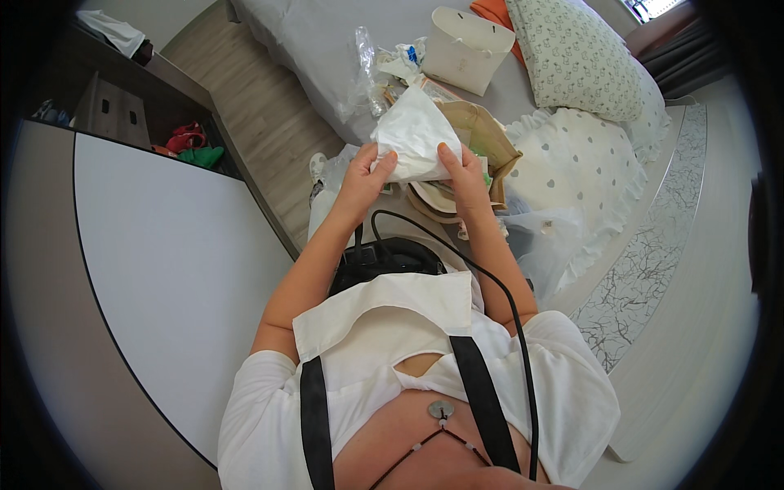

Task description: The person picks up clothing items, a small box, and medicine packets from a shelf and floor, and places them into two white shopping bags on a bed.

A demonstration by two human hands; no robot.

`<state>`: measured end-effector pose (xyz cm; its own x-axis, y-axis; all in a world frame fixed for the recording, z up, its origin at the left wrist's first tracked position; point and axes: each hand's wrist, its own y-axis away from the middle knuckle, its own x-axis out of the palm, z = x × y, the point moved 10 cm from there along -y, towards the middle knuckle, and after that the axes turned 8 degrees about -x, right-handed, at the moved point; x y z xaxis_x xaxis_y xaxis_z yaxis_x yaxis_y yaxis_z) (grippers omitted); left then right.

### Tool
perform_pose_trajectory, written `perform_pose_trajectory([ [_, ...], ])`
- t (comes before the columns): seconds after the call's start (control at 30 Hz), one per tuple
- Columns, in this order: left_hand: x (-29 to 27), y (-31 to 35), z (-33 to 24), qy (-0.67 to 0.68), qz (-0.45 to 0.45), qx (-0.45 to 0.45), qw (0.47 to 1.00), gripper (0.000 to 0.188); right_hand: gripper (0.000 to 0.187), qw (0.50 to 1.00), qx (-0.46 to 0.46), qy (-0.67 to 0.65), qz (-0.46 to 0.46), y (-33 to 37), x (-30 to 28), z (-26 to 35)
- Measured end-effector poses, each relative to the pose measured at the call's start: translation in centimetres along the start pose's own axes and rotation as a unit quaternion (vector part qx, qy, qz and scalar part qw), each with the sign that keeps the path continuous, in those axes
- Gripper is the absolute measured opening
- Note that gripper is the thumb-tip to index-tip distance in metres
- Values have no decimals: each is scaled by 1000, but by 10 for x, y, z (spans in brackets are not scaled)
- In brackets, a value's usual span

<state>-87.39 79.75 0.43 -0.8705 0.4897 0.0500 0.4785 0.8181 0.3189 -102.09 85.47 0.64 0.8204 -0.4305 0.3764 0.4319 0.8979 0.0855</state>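
Observation:
Both hands hold up a crumpled white sheet-like piece point(416, 135); whether it is a thin bag or paper I cannot tell. My left hand point(363, 175) pinches its lower left side, the thumb lying on top. At its lower right corner my right hand point(467, 181) grips it the same way. Just behind and right of it stands an open brown paper bag point(500, 151) with things inside, partly hidden by the white piece and my right hand. Crumpled clear plastic wrapping point(365, 73) lies beyond on the bed.
The grey bed point(306, 41) carries a white gift bag point(464, 53), a patterned pillow point(576, 61) and a heart-dotted cushion point(576, 159). A clear plastic bag point(547, 245) lies right of my forearm. A black cable point(490, 278) crosses before me. An open cabinet point(114, 110) stands left.

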Motion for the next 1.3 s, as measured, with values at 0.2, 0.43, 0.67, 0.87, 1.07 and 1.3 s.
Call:
perform_pose_trajectory([
  [0.2,5,-2,13,112,28,-18,993,26,28,995,-81,15,-47,-3,-9,11],
  [0.43,14,6,8,130,52,-128,982,41,29,936,-186,294,-58,1,-21,26],
  [0.67,-3,-6,20,70,-28,-79,994,29,22,953,-148,265,12,1,0,18],
  [0.87,6,4,-3,130,-36,-17,991,28,30,985,-78,152,6,-2,0,3],
  [1.07,-10,4,-12,-10,-88,61,994,30,26,997,-43,70,5,1,4,-7],
  [1.3,-3,18,-32,-41,-111,154,981,25,26,998,-42,27,-31,-1,-3,-7],
])
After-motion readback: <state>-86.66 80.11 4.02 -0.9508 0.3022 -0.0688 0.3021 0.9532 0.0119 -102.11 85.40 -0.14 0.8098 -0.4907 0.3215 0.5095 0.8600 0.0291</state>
